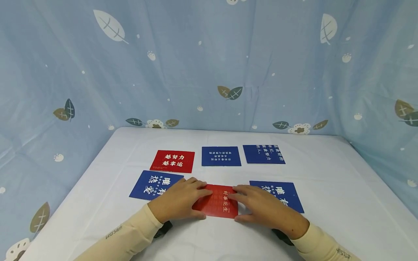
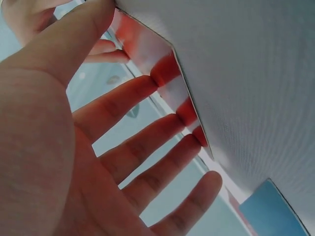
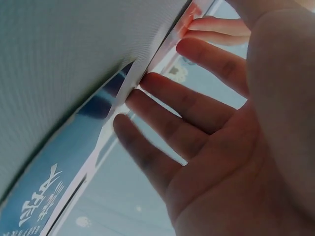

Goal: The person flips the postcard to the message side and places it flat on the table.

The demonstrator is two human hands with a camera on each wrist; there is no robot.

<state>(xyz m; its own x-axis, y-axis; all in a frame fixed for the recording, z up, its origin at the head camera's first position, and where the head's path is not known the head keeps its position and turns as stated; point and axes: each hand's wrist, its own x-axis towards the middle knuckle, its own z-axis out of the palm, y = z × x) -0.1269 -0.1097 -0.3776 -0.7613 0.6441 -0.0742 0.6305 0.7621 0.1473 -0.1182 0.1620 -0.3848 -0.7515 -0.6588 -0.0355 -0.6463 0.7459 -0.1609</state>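
Note:
A red card (image 1: 217, 204) with white Chinese characters lies on the white table between both hands, its writing turned sideways. My left hand (image 1: 176, 203) rests on its left part, and the left wrist view shows extended fingers touching the glossy red face (image 2: 142, 44). At the card's right edge is my right hand (image 1: 266, 208), its index fingertip over the card and its thumb by the near corner. In the right wrist view the fingers are fairly straight and spread. Beneath the right hand, a blue card (image 1: 292, 195) is partly covered; another blue card (image 1: 142, 185) sits beside the left hand.
Farther back on the white cloth (image 1: 326, 174) lie a red card (image 1: 173, 163), a blue card (image 1: 221, 161) and another blue card (image 1: 258, 156) in a row. Behind the table hangs a blue curtain (image 1: 183, 65) with a leaf pattern.

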